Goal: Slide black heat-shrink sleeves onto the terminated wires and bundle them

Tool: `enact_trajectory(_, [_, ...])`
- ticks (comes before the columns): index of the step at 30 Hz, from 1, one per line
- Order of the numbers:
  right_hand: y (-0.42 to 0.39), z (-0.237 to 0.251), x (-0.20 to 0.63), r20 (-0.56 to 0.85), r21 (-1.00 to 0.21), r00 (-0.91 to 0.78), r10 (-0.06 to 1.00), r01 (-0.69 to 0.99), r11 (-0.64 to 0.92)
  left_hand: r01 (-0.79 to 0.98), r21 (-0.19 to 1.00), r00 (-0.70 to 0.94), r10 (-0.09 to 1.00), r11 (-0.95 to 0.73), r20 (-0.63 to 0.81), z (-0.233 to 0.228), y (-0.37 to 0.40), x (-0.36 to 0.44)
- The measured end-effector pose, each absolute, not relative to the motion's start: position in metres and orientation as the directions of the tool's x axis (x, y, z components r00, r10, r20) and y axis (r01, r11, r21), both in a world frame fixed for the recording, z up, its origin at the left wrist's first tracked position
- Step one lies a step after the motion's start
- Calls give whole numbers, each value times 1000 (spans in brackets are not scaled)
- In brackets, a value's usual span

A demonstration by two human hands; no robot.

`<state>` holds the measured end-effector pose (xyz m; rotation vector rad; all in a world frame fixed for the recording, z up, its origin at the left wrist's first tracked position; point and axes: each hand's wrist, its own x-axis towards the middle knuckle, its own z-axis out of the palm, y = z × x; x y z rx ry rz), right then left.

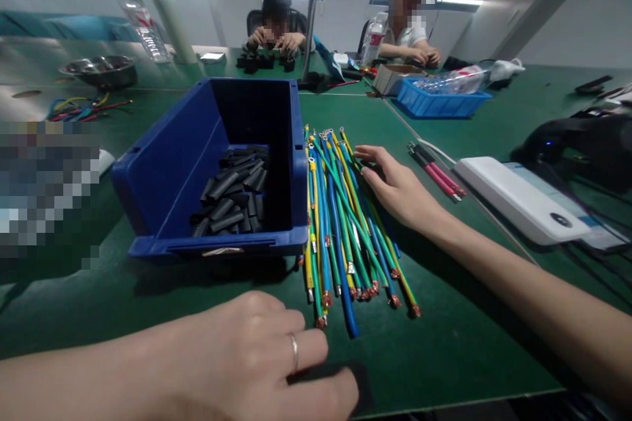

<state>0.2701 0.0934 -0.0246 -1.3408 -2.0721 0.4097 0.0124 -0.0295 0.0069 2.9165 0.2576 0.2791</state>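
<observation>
Between my hands lies a loose pile of short cables (340, 223), blue, green and yellow-green. Several have ring terminals at the far end and bare copper strands at the near end. My right hand (395, 187) rests at the pile's right side, fingers stretched out towards the terminals; no cable is gripped in it. At the front edge, my left hand (257, 355), a ring on one finger, is loosely bent with thumb and index apart. Nothing shows in it. Left of the cables stands a dark blue bin (168, 177) with black tube pieces (232, 200) inside.
Red and black cables (437, 171) lie to the right, beside a white power bank (518, 197). Further back are a light blue tray (444, 102) with a plastic bottle in it, a metal bowl (101, 72) and an upright bottle (141, 23). Two people sit across the table.
</observation>
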Motion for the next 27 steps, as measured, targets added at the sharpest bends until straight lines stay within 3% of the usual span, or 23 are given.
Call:
enact_trajectory(3, [93, -24, 270, 348, -571, -277, 896, 695, 437, 125, 211, 969, 165, -970, 183, 5, -30, 9])
enact_trajectory(8, [89, -23, 266, 356, -553, -295, 887, 698, 454, 218, 163, 943, 251, -962, 217, -1, -33, 9])
enact_trajectory(15, [88, -23, 266, 342, -515, -339, 876, 712, 477, 229, 121, 906, 256, -966, 338, -2, -35, 11])
enact_trajectory(18, [90, -24, 267, 359, -487, -375, 855, 706, 515, 198, 169, 884, 250, -966, 395, -6, -37, 8])
enact_trajectory(20, [91, -25, 267, 376, -476, -378, 846, 704, 527, 184, 214, 900, 252, -959, 354, -10, -36, 8])
enact_trajectory(23, [91, -26, 266, 368, -448, -421, 829, 701, 555, 75, 266, 934, 161, -961, 318, -15, -32, 10])
enact_trajectory(27, [88, -25, 264, 318, -346, -504, 803, 727, 593, 50, 345, 945, 157, -937, 288, -14, -28, 13])
